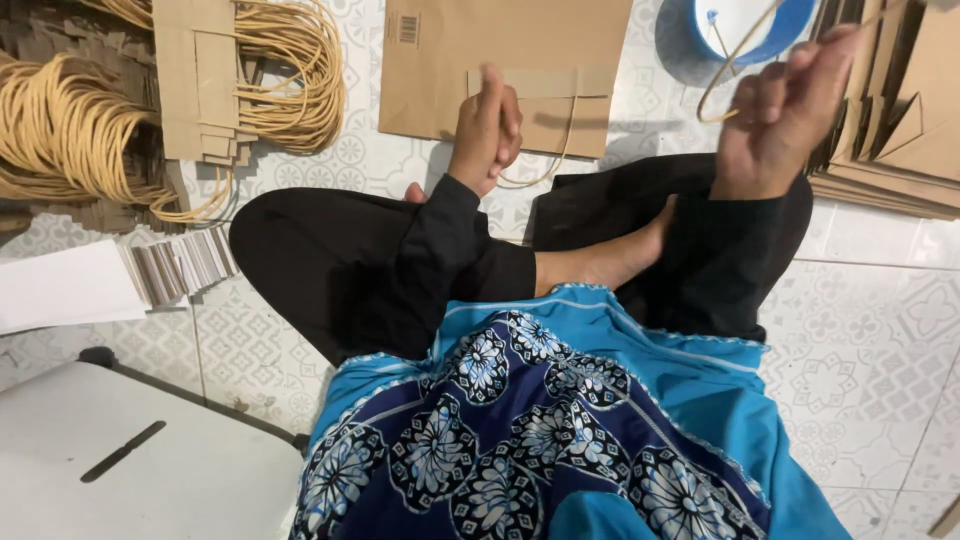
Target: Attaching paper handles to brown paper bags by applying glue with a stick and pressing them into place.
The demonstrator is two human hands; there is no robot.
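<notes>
I sit cross-legged on a tiled floor. My left hand (486, 125) presses down on a brown paper bag (500, 60) lying flat ahead of me, on its glued strip where a tan cord handle (560, 150) loops out. My right hand (780, 110) is raised at the right, fingers pinched on a loop of tan paper cord (735, 55) that curves up over a blue-rimmed bowl (745, 25).
Bundles of tan cord (70, 130) and cardboard strips (195, 80) lie at the left. A stack of flat brown bags (900, 120) sits at the right. White sheets (60, 290), folded strips (180, 265) and a white lid (130, 460) are near left.
</notes>
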